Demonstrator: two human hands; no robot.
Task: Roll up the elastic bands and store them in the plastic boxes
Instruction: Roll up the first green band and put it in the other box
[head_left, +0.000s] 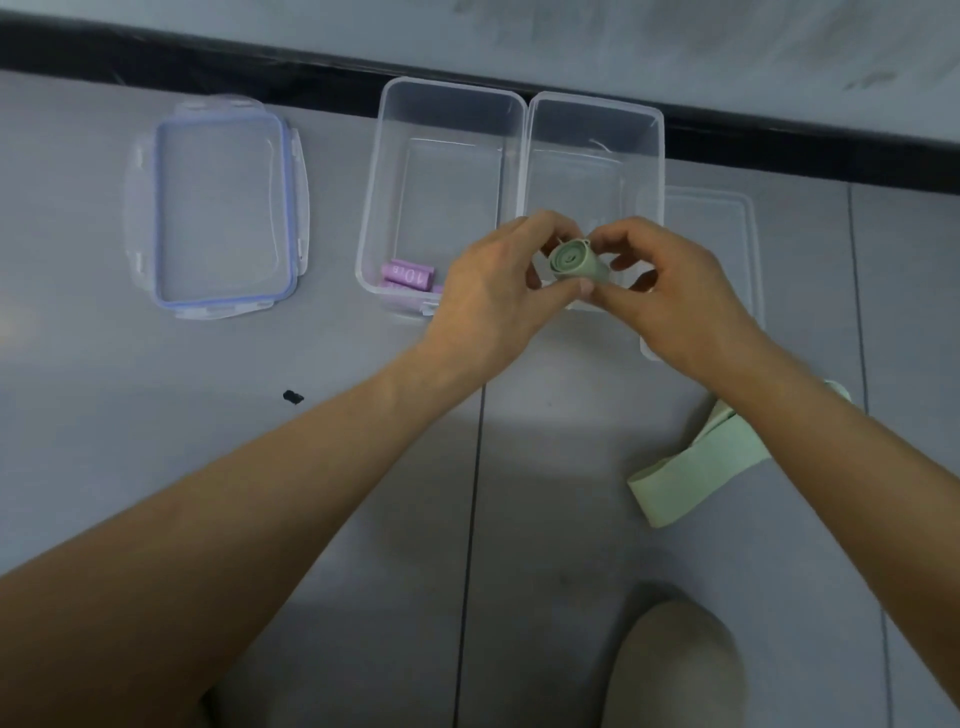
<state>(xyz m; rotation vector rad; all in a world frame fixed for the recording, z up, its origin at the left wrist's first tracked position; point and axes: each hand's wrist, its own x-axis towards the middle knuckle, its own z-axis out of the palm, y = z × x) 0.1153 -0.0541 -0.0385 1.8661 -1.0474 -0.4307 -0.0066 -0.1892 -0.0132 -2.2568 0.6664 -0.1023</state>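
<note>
Above the near edge of the two clear plastic boxes, the left hand (493, 296) and the right hand (670, 291) pinch a tightly rolled green elastic band (574, 262) between fingertips and thumbs, fingers curled closed around it, its spiral end facing the camera. Both boxes stand side by side on the grey surface (260, 415): the left box (395, 171) holds purple rolled bands (408, 275) in its near corner, the right box (649, 156) looks bare. An unrolled green band (691, 467) lies flat under the right forearm. A blue-rimmed lid (223, 208) rests well left of the boxes; a clear lid (727, 218) lies just right of them.
</note>
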